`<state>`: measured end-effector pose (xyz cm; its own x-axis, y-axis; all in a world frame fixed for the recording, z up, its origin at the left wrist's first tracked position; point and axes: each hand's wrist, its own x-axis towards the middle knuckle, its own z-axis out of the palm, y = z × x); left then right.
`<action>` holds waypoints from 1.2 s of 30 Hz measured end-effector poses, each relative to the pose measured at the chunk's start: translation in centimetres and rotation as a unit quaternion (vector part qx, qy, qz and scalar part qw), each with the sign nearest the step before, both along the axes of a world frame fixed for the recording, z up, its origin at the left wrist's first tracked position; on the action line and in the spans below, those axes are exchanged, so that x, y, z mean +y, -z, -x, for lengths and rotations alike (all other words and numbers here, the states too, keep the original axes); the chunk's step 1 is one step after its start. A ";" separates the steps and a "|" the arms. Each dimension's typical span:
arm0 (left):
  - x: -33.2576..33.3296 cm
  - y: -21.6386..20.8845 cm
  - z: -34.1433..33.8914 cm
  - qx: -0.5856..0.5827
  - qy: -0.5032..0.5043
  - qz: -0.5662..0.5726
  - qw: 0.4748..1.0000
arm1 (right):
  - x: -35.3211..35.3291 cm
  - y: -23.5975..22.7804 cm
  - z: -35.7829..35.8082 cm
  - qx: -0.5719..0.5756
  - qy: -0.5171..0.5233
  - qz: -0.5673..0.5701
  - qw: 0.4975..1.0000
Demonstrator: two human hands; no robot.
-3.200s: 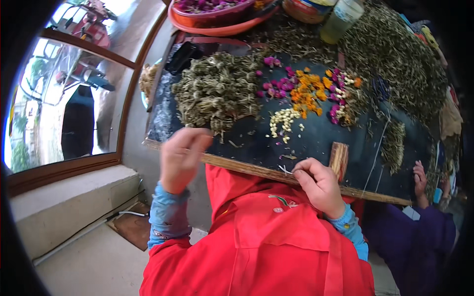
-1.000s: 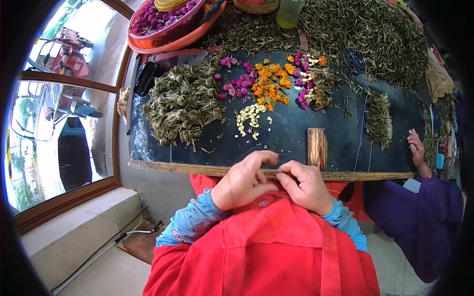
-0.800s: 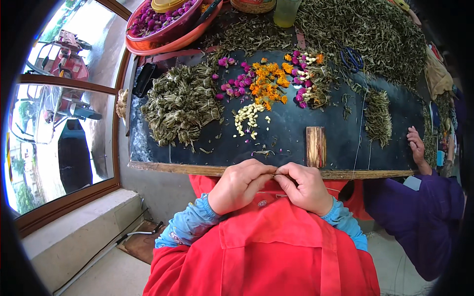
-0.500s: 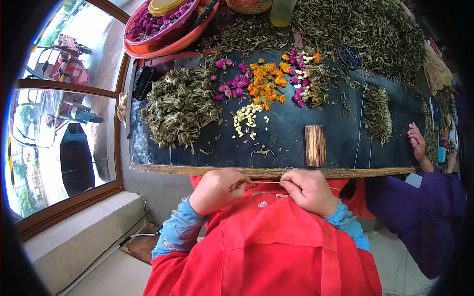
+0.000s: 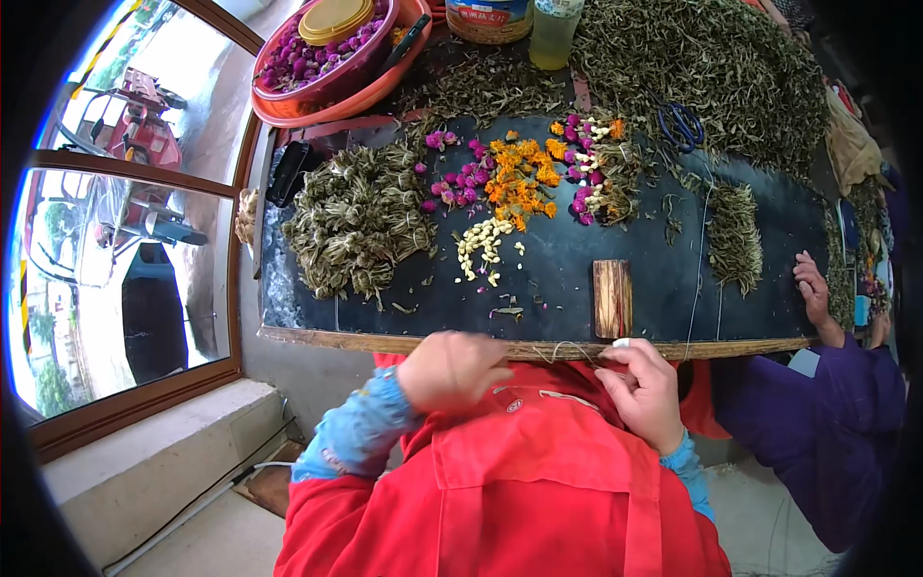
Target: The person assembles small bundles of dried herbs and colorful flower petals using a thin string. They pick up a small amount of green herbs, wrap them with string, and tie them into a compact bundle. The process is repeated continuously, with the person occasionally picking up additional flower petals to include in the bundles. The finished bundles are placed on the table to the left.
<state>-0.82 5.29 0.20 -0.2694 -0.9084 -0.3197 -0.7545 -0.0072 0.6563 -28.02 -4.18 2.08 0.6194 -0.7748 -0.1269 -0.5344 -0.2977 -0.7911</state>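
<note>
The hands have drawn apart since half a second ago, when they sat closer together at the worktop (image 5: 538,288) edge. A thin thread (image 5: 567,351) now loops between them along that near edge. The right hand (image 5: 646,389) pinches its end, fingers closed; the left hand (image 5: 452,367) is blurred, its grip unclear. The wooden block (image 5: 612,297) stands just beyond the right hand, the rolled green bundles (image 5: 358,219) farther left, dried flowers (image 5: 510,183) beyond. Another person's hand (image 5: 813,293) rests far right.
</note>
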 end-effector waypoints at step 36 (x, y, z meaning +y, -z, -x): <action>-9.5 1.4 -9.4 -0.132 -0.175 0.313 0.924 | -1.7 0.3 -5.2 -0.154 -0.045 -0.085 0.983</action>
